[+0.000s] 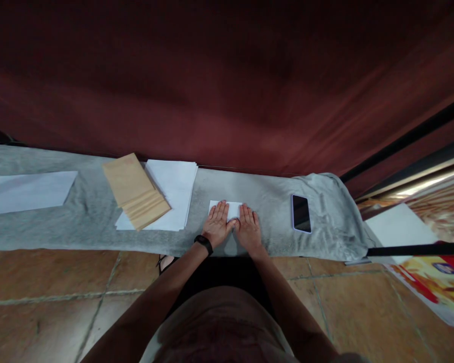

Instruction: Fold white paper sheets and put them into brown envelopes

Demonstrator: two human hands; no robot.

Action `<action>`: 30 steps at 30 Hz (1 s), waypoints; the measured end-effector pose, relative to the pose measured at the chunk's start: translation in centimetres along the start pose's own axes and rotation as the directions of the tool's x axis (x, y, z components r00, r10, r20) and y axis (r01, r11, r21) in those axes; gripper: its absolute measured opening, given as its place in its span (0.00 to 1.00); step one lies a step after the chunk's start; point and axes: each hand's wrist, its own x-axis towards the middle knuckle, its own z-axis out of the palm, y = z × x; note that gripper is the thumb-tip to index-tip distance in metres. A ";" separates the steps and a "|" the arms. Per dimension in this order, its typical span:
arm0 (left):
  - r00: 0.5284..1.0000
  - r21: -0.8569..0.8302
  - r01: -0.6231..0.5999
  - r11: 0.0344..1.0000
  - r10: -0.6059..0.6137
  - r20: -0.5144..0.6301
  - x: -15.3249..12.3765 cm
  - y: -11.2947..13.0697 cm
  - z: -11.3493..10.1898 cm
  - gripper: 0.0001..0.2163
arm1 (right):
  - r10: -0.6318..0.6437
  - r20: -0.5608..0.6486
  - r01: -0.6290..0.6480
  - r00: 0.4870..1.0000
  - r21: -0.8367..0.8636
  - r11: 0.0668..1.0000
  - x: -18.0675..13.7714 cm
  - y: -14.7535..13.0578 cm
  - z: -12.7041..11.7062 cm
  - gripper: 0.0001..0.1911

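Both hands are pressed flat, palms down, on a small folded white sheet of paper (227,208) that sits on the grey fuzzy cloth (272,201) covering the table. The left hand (216,225), with a black wristband (204,244) on it, covers the near-left part of the sheet, and the right hand (248,228) covers the near-right part. The fingers are stretched out and close together, not curled around anything, so it's pressing rather than gripping, and the thumbs nearly meet in the middle. Only the far edge of the paper peeks out past the fingertips.

Just left of the left hand there's a stack of plain white paper sheets (174,189), with a pile of tan brown paper envelopes (135,191) lying slanted across its left side. Well apart, further left, lies one more long white sheet (28,191). Off to the right of the right hand, near but not touching, a dark-screened smartphone with a pale edge (301,213) lies flat on the cloth. Behind it all hangs a dark red curtain (227,85).
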 end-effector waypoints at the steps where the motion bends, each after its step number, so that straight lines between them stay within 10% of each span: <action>1: 1.000 0.007 0.016 1.000 -0.016 -0.003 -0.1 -0.3 -0.1 0.32 | 0.003 0.000 -0.003 1.000 0.002 1.000 0.0 0.0 0.0 0.30; 30: 0.996 -0.002 0.092 0.996 -0.092 -0.019 -0.8 -1.2 0.1 0.30 | -0.027 0.002 0.027 1.000 0.077 0.997 1.8 -2.0 0.9 0.28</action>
